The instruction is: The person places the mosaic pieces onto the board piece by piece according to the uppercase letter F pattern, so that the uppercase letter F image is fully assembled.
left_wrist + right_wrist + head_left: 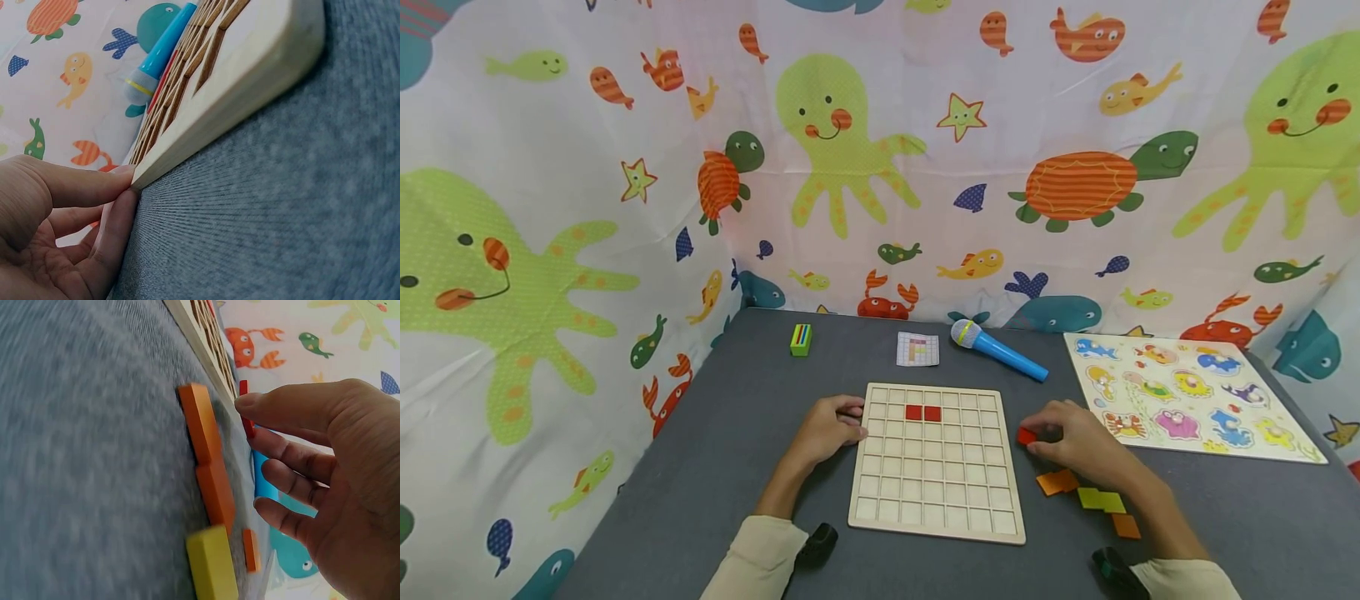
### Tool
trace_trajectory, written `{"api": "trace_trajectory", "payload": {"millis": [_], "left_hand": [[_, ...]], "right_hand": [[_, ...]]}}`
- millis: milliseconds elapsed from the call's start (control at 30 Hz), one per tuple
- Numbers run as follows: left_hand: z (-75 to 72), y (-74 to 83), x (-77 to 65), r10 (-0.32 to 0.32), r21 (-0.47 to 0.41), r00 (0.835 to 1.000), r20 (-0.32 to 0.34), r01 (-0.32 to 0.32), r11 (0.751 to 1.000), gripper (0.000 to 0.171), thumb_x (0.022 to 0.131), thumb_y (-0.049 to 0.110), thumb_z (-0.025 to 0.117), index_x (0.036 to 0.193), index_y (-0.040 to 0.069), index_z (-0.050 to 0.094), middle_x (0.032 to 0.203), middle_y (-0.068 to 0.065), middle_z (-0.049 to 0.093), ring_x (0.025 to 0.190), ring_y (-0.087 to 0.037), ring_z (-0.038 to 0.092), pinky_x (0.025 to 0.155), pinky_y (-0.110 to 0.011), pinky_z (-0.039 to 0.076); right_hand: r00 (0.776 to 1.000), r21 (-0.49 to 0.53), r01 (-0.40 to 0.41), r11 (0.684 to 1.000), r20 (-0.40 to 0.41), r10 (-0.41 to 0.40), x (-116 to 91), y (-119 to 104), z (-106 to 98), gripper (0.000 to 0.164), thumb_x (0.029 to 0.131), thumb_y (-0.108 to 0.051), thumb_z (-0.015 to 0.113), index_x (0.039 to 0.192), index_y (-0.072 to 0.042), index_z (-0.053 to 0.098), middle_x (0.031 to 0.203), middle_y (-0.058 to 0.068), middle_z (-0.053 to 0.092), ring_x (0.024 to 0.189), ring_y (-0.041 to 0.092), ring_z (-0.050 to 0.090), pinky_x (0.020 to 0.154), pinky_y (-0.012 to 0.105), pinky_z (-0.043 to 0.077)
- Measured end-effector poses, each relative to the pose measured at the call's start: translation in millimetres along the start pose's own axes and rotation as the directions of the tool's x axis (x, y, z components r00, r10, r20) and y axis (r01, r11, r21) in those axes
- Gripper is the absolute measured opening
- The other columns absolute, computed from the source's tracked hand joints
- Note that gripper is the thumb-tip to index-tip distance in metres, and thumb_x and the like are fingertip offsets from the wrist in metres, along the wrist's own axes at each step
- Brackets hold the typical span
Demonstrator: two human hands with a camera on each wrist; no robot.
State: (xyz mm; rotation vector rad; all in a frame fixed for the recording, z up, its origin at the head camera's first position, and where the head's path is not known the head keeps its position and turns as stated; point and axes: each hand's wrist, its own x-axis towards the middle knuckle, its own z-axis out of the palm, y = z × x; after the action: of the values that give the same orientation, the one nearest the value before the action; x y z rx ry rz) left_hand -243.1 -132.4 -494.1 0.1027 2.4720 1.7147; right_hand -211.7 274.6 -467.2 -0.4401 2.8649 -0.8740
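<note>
A wooden grid board [936, 462] lies on the dark cloth surface, with two red tiles [922, 412] side by side in one of its upper rows. At its left edge, my left hand [826, 429] pinches the rim between thumb [94, 186] and forefinger. To the right of the board, my right hand [1071, 442] holds another red tile [247, 409] between thumb and forefinger, apart from the board. Below that hand lie orange tiles [1057, 482], yellow-green tiles [1101, 500] and one more orange tile [1126, 526].
Behind the board are a small grid card [917, 349], a blue toy microphone [1000, 350] and a green block with coloured stripes [801, 340]. An animal puzzle board [1195, 400] lies at the right. A sea-animal cloth [880, 267] hangs behind everything.
</note>
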Motion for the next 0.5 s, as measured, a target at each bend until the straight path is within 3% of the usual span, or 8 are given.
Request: {"api": "trace_trajectory", "payload": {"millis": [500], "left_hand": [[-0.7, -0.6, 0.5, -0.001, 0.011, 1.0, -0.005, 0.001, 1.0, 0.05, 0.081, -0.006, 0.081, 0.129, -0.006, 0.07, 0.112, -0.015, 0.071, 0.098, -0.022, 0.072, 0.075, -0.032, 0.063]], "right_hand": [[0.998, 0.002, 0.067, 0.998, -0.013, -0.067, 21.5, -24.5, 12.1, 0.032, 0.093, -0.027, 0.082, 0.12, -0.01, 0.079, 0.107, 0.001, 0.067, 0.097, 0.02, 0.054, 0.081, 0.038, 0.047]]}}
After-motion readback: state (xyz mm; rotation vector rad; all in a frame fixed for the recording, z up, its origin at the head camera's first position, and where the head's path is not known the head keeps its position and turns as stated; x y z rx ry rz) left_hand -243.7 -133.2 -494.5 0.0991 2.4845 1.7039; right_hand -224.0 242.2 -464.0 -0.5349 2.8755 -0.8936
